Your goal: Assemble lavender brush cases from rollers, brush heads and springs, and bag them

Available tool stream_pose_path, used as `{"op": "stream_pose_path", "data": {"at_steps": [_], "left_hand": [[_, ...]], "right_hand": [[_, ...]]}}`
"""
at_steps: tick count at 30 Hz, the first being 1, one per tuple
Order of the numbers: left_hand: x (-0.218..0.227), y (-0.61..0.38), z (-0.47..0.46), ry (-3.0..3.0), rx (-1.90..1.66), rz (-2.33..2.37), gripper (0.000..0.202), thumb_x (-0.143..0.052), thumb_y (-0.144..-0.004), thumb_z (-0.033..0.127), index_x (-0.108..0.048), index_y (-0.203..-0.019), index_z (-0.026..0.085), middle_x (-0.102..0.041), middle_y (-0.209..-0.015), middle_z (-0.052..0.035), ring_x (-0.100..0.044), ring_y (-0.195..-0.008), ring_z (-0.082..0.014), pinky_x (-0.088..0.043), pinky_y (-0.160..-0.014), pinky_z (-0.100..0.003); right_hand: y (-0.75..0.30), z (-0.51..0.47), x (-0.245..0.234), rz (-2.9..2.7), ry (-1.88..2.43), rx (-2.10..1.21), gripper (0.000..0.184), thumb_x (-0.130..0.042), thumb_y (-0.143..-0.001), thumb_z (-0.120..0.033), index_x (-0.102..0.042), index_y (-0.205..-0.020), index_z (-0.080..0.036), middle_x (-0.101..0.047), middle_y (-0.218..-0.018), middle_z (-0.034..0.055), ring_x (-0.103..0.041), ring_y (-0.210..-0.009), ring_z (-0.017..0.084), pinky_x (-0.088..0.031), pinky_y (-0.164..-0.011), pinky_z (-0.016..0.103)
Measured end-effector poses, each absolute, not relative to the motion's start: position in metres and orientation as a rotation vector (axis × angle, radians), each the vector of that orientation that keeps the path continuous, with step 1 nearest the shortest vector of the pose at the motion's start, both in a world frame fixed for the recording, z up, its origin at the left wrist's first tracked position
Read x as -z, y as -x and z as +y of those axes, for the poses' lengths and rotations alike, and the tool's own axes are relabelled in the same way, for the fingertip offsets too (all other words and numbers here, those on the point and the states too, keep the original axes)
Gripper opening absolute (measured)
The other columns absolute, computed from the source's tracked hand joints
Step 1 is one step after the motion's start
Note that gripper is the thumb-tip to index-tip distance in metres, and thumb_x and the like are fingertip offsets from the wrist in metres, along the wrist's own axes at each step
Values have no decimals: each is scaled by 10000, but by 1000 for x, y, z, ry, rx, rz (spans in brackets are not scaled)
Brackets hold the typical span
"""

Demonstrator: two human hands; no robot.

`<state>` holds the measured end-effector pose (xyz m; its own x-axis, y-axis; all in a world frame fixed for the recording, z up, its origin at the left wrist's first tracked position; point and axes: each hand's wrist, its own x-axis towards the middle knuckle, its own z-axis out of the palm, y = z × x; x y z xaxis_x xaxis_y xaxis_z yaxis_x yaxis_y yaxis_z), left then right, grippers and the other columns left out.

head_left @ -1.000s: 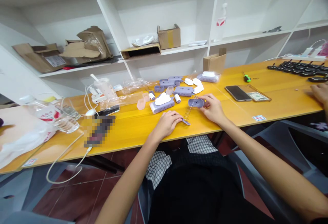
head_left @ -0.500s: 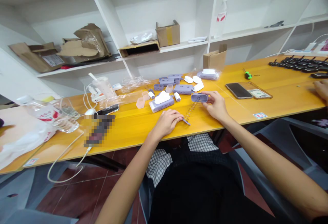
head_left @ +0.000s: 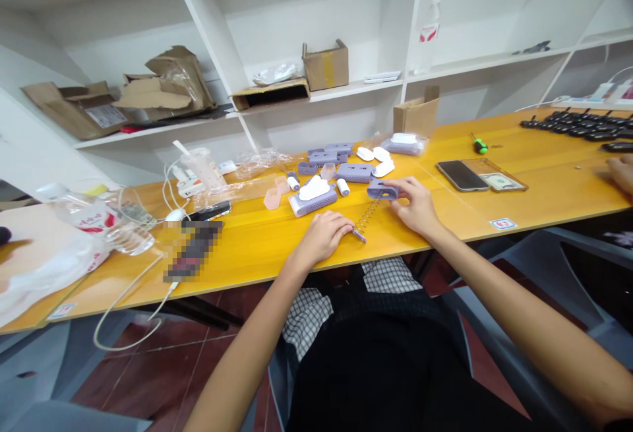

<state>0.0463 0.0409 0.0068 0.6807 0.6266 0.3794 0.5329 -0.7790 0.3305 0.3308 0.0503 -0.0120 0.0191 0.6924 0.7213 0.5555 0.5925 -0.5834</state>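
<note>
My right hand (head_left: 415, 206) grips a small purple plastic housing (head_left: 380, 189) just above the yellow table (head_left: 257, 247). A thin coiled spring (head_left: 366, 216) stretches from that housing down to my left hand (head_left: 324, 233), whose fingers are curled and pinch the spring's lower end with its small purple tip (head_left: 359, 235) against the tabletop. Just beyond the hands lies a purple base with a white cap (head_left: 312, 197), and behind it several more purple housings (head_left: 354, 171) and white caps (head_left: 380, 167).
A phone (head_left: 461, 175) and a case with a banknote (head_left: 497, 182) lie to the right, with a green screwdriver (head_left: 477, 144) and a small carton (head_left: 416, 115) behind. Another person's hand (head_left: 620, 171) rests at far right beside black parts (head_left: 578, 127). Bottles, cables and a white bag (head_left: 39, 260) crowd the left.
My right hand has tilted and lowered the purple housing slightly toward the table, keeping the spring stretched. My left hand has stayed in place on the spring's end.
</note>
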Motion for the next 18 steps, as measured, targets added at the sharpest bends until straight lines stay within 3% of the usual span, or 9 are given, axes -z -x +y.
{"op": "stream_pose_path", "data": {"at_steps": [8,18], "left_hand": [[-6,-46,42,-2688,-719,942,285,-493,-1087,360,-743,-1099,223,-765,-1118,-57,-658,-1071,-239,-488,-968,-400],[-6,-45,42,-2693,-711,927,303,-475,-1092,359,-743,-1088,219,-764,-1116,-65,-659,-1052,-236,-485,-962,-399]], "right_hand": [[-332,55,17,-1727,1215,-100,533,-568,-686,-28,-777,-1130,-235,-656,-1030,75,-652,-823,233,-610,-729,408],[-331,53,15,-1715,1146,-241,378,-624,-700,-79,-698,-1037,-231,-659,-1057,79,-676,-932,268,-624,-826,453]]}}
